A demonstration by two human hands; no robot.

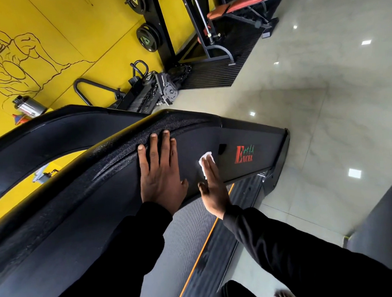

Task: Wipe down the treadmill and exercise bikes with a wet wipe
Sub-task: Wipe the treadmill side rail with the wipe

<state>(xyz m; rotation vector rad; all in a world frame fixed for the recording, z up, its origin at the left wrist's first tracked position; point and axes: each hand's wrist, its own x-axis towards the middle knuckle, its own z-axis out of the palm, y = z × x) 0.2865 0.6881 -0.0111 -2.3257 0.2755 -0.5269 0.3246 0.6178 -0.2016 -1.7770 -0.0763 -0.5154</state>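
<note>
1. Yellow wall (pixel 77 30) with a line-drawn muscular figure, beside a pale glossy tile floor (pixel 322 86).
2. Treadmill (pixel 92 220) – black, fills the lower left; its side panel carries a red "Excel" logo (pixel 244 154), and the belt (pixel 190 238) with its orange edge stripe runs below.
3. Weight rack (pixel 161 37) with plates against the wall, and a red-padded bench (pixel 247 4) just right of it.
4. Left hand (pixel 160 172) – flat on the treadmill's side panel, fingers straight and spread, tips reaching the textured top rail; grasping nothing.
5. Right hand (pixel 212 188) – fingers straight, pressing the wet wipe (pixel 205 159) flat against the panel, just left of the logo; no curl round it.
6. The wipe is white and crumpled, mostly covered by the fingers.
7. Both sleeves are black.
</note>
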